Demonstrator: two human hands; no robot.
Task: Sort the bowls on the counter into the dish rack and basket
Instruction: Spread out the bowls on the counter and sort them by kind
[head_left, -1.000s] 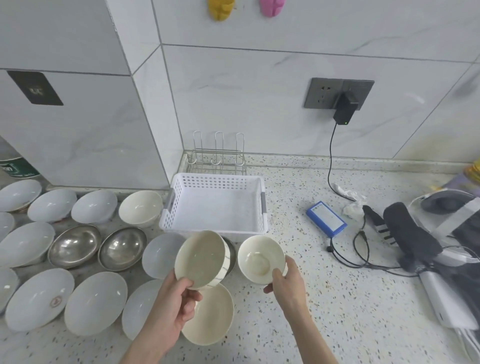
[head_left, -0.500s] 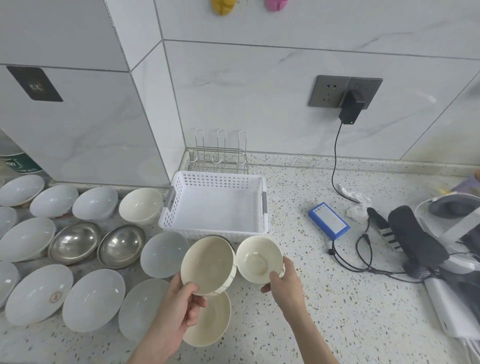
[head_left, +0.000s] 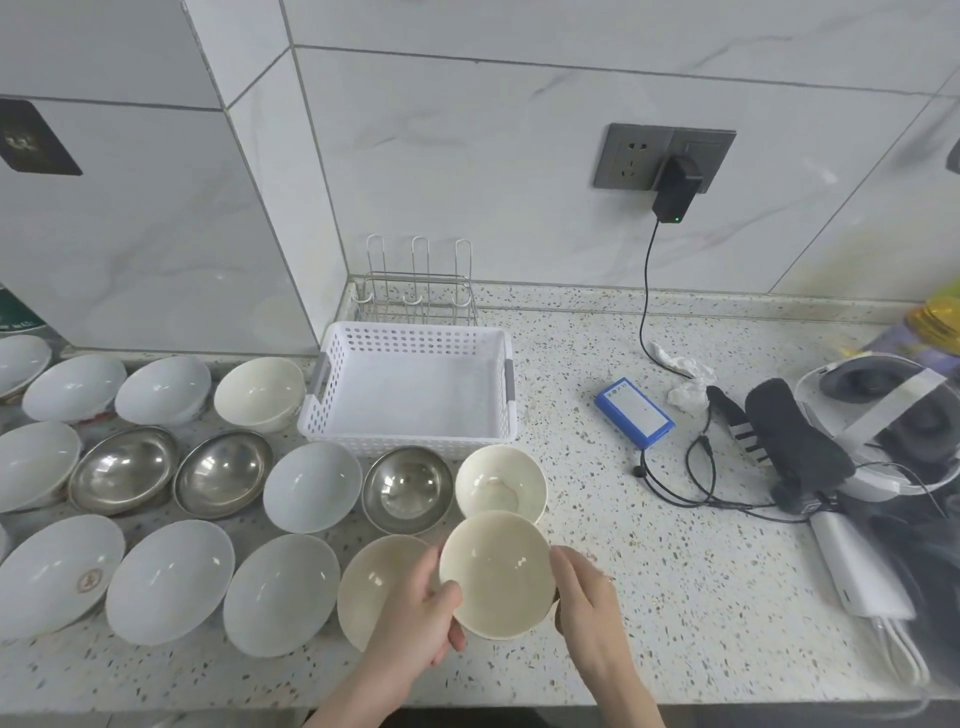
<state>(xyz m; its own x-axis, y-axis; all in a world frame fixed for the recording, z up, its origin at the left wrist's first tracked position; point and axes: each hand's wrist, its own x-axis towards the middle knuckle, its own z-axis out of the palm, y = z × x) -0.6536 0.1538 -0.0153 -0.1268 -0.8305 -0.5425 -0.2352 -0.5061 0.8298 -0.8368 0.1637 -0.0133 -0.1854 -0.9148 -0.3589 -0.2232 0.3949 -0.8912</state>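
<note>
My left hand (head_left: 421, 618) grips a cream bowl (head_left: 498, 574) by its left rim, thumb inside, low over the counter's front. My right hand (head_left: 587, 597) holds the same bowl at its right rim. Just behind it a smaller cream bowl (head_left: 501, 486) stands on the counter, and another cream bowl (head_left: 374, 582) lies partly under my left hand. The white perforated basket (head_left: 415, 335) sits behind these with nothing in it. The wire dish rack (head_left: 415, 296) stands bare against the wall behind the basket.
Several white bowls (head_left: 311, 486), three steel bowls (head_left: 408, 488) and a cream bowl (head_left: 260, 392) fill the counter to the left. On the right lie a blue box (head_left: 634, 413), black cables (head_left: 696, 483), a headset (head_left: 883, 415) and a white power bank (head_left: 857, 566).
My right hand let go of the smaller cream bowl, which now stands on the counter, and moved to the right rim of the bowl in my left hand. That bowl came lower and nearer.
</note>
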